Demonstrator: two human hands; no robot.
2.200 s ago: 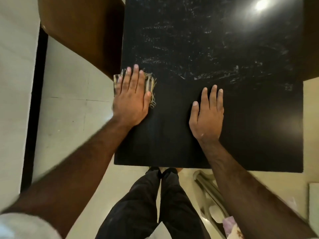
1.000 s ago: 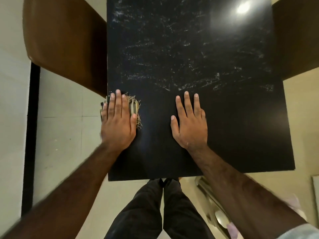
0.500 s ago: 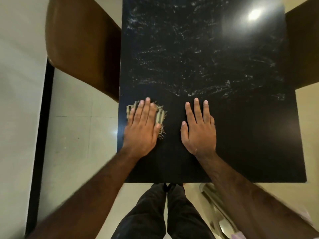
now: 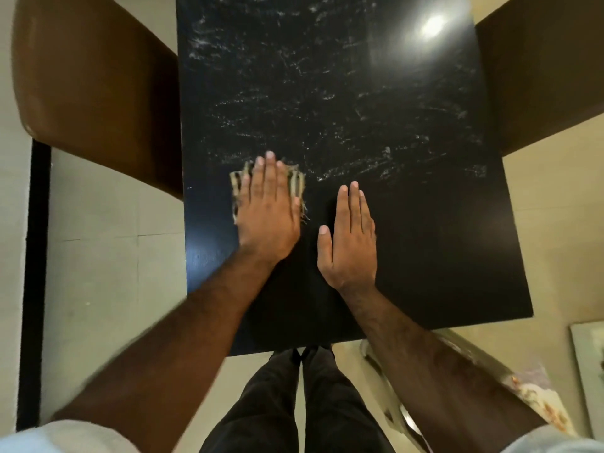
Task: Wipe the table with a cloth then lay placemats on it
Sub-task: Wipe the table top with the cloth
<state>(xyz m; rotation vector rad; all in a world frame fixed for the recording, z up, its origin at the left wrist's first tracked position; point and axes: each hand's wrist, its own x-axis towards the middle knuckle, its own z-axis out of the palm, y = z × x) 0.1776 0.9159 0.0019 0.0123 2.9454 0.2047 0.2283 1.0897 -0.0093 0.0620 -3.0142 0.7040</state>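
The frayed beige-and-dark striped cloth (image 4: 237,184) lies flat on the glossy black rectangular table (image 4: 425,240), at about nine o'clock from the tabletop's centre and a little in from its left edge. The left hand (image 4: 266,210) lies spread on top of it, palm down and fingers straight, pressing it to the surface. Only the cloth's fringe and corners show around the fingers.

Just beside it, at about three o'clock from the cloth, the right hand (image 4: 349,243) rests bare on the table. Its palm is flat, its fingers are straight and close together, and it holds nothing.

The tabletop from the cloth towards twelve o'clock is covered in whitish streaks and smears (image 4: 327,125), while the near part around the hands looks plain dark. A round bright light reflection (image 4: 433,26) sits at about one o'clock.

A brown curved wooden chair (image 4: 91,93) is against the table at ten o'clock, and another brown chair (image 4: 539,76) is at two o'clock. Beneath is a pale tiled floor (image 4: 108,273) with a black strip (image 4: 36,256) at nine o'clock. The person's black trousers (image 4: 294,403) stand at six o'clock. A patterned, pale item (image 4: 536,390) at five o'clock is too blurred to identify.
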